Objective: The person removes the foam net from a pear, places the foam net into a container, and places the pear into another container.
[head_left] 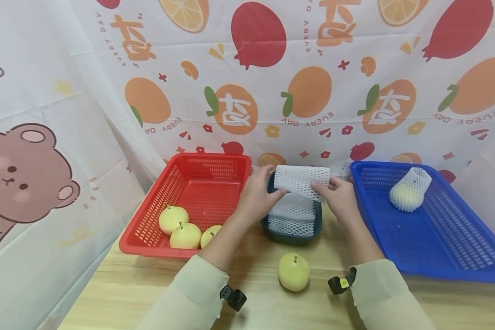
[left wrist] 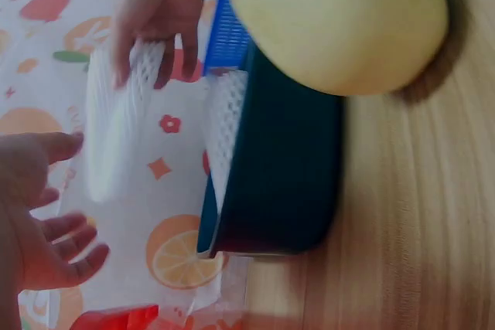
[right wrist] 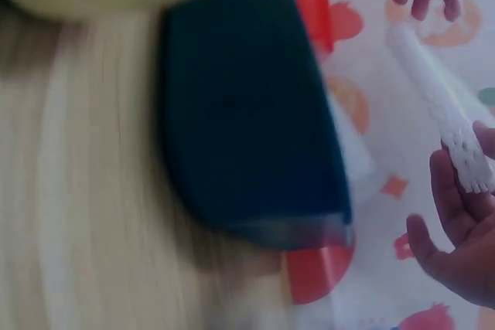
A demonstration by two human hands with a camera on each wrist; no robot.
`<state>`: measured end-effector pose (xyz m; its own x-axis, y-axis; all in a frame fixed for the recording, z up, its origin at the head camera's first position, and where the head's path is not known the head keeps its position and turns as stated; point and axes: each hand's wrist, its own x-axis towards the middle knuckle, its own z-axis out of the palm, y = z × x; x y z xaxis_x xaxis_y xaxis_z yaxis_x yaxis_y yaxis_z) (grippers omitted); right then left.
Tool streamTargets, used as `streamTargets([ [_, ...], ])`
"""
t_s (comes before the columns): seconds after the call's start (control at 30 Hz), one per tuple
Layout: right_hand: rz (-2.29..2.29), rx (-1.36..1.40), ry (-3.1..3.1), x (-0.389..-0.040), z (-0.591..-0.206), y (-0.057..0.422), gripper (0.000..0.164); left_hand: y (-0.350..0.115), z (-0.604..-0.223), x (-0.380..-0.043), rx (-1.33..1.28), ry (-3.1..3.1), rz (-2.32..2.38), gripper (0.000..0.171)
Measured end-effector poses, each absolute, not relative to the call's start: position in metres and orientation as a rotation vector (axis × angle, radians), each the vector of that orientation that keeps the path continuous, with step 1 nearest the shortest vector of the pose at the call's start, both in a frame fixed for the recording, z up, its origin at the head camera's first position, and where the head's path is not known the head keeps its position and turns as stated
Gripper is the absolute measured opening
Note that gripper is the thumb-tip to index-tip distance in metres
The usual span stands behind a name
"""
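A white foam net sleeve (head_left: 300,178) is held flat above a dark green bin (head_left: 290,238). My right hand (head_left: 341,196) pinches its right end between thumb and fingers. In the left wrist view, my left hand (left wrist: 46,214) has its fingers spread, with a gap between them and the sleeve's other end. More foam net sleeves (head_left: 292,215) lie inside the bin. On the table in front of the bin sits a yellow-green pear (head_left: 294,272), stem up.
To the left, a red basket (head_left: 185,252) holds several pears (head_left: 185,236), one partly behind my left forearm. A blue basket (head_left: 420,247) at the right contains one pear in a foam net (head_left: 408,192). Behind everything hangs a fruit-printed cloth (head_left: 264,105).
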<state>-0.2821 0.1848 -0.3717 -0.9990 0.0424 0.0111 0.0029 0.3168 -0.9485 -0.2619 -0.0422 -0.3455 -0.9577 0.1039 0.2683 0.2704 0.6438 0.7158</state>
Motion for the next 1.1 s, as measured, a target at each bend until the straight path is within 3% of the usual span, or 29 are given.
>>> streamTargets([
  [0.13, 1.735, -0.102, -2.581, -0.303, -0.379, 0.186, 0.067, -0.027, -0.353, -0.26, -0.379, -2.929, -0.777, 0.074],
  [0.33, 1.559, -0.11, -2.694, -0.328, -0.391, 0.182, 0.062, 0.0, -0.373, -0.251, -0.521, -3.169, -0.293, 0.067],
  [0.57, 1.42, -0.107, -2.833, -0.344, -0.404, 0.166, 0.075, 0.01, -0.395, -0.241, -0.524, -3.25, -0.144, 0.06],
  [0.8, 0.872, -0.066, -2.992, -0.349, -0.412, 0.152, 0.08, 0.007, -0.403, -0.24, -0.496, -3.262, -0.117, 0.059],
  [0.9, 0.693, -0.058, -2.932, -0.35, -0.414, 0.149, 0.075, 0.009, -0.404, -0.24, -0.495, -3.265, -0.109, 0.061],
  [1.1, 0.602, 0.125, -2.949, -0.352, -0.414, 0.146, 0.041, 0.008, -0.4, -0.242, -0.499, -3.241, -0.108, 0.065],
])
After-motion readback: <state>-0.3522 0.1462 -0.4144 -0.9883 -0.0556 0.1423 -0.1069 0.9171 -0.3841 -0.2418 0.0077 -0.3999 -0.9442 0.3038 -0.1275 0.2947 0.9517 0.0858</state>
